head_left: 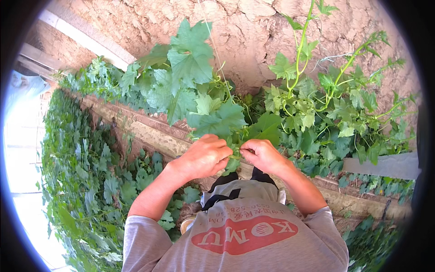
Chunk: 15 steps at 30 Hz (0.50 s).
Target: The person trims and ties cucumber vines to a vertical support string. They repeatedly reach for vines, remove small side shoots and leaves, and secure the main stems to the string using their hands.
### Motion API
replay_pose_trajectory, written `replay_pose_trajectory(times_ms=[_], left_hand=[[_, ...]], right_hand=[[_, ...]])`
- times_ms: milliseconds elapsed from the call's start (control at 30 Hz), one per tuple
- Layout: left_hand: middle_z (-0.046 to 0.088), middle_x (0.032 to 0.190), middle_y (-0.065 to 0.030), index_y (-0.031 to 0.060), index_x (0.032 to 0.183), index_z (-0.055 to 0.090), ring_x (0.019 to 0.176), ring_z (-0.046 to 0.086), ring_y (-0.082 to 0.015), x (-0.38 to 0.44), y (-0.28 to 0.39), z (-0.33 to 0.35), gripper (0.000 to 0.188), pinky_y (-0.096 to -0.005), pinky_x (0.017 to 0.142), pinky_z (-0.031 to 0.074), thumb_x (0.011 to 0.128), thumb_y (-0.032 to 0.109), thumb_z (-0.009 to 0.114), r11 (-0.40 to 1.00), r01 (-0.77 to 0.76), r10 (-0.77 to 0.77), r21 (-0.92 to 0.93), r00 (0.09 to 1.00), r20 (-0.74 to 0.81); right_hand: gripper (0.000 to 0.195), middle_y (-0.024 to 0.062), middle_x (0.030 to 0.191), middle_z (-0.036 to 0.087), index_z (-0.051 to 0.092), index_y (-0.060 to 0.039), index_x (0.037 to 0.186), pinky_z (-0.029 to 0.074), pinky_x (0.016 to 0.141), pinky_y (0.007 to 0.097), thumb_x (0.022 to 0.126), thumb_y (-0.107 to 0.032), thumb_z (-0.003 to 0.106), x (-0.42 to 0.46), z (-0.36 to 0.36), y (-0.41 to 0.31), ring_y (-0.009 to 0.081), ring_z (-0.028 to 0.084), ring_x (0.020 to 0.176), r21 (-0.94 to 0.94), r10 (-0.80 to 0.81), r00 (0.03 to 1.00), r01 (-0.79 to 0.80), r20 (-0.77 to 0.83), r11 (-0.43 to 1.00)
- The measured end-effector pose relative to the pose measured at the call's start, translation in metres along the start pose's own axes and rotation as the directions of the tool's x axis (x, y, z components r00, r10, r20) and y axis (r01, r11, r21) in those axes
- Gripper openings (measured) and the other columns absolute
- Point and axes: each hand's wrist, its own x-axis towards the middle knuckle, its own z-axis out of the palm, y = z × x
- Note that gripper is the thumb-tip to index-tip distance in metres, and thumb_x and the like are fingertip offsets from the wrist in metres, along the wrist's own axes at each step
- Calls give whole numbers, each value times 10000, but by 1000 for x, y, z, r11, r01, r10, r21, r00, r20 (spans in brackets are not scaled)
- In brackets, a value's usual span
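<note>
In front of my waist, both hands meet at a leafy climbing vine. My left hand is curled, its thumb and fingertips closed on a thin green vine stem. Close on the other side of that stem is my right hand, thumb and forefinger brought together by the shoot. Whether anything sits between those right fingertips is too small to make out. Broad lobed leaves cover the upper part of the stem. A thin string runs from the top of the view down into the foliage.
Behind the vine rises a cracked earthen wall. More vines climb at the right, near a grey strip. Dense foliage fills the left. A pale beam slants at upper left, and a long ledge crosses below the plants.
</note>
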Motion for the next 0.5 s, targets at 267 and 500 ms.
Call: replay_pose_trajectory(times_ms=[267, 500], left_hand=[[558, 804, -70, 68, 919, 633, 782, 572, -292, -1, -4, -13, 207, -415, 840, 459, 723, 83, 697, 993, -18, 10, 114, 997, 73], [546, 820, -57, 86, 970, 623, 854, 593, -250, 2, -5, -18, 260, -477, 1013, 393, 722, 82, 704, 987, -65, 43, 146, 987, 154]], right_hand=[[205, 167, 951, 594, 619, -8, 1012, 518, 760, 427, 831, -104, 628, 10, -12, -10, 360, 618, 866, -295, -238, 971, 220, -26, 930], [233, 162, 1136, 574, 662, -20, 1045, 455, 949, 405, 836, -123, 640, 59, -17, -7, 337, 572, 1043, -165, -219, 815, 355, 536, 920]])
